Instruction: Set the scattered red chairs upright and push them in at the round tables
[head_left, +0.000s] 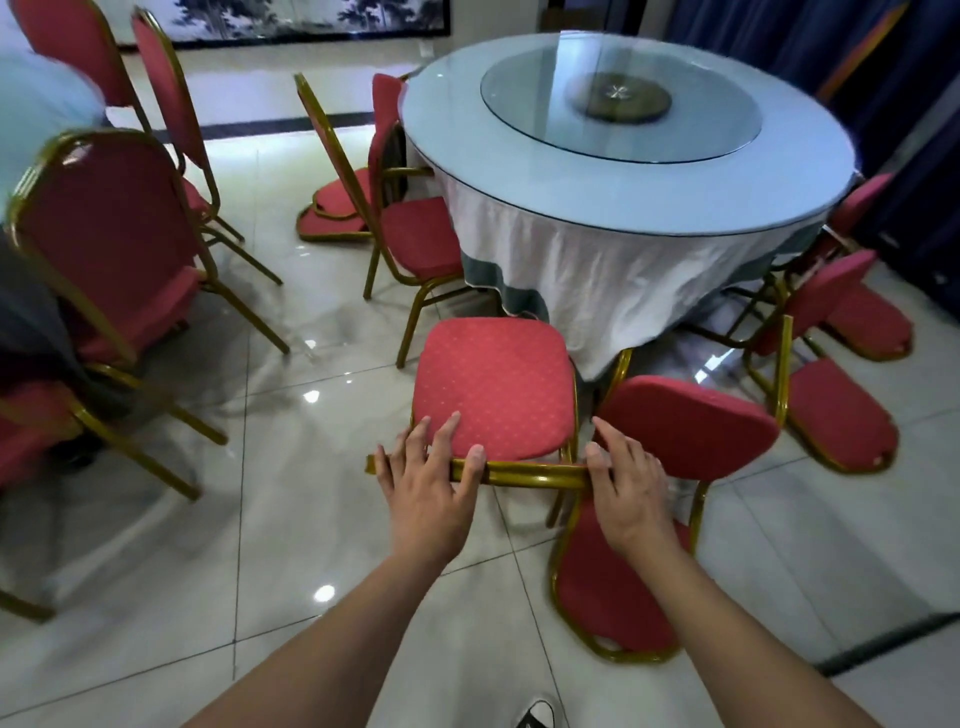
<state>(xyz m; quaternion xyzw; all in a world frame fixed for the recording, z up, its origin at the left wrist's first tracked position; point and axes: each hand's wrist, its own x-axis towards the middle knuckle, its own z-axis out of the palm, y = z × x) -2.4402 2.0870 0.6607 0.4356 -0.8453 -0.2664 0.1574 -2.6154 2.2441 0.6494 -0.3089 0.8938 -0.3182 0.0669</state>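
Chair seat (493, 387): red woven cloth w/ small pale dot pattern, matt. Chair frame (519, 474): gold-painted metal tube, glossy, smooth. Floor (291, 519): pale polished tile, v. shiny, reflects lights. Round table (447, 119) top: smooth, light sheen; glass turntable (524, 104) on it clear, glossy. Tablecloth (571, 270): white cloth, creased, matt, w/ grey-green band. Curtain (779, 31): dark blue cloth.

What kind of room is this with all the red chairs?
Probably a restaurant banquet room. A big round table has a white cloth and a glass turntable for sharing dishes, many matching red chairs stand around it, and the tile floor is shiny.
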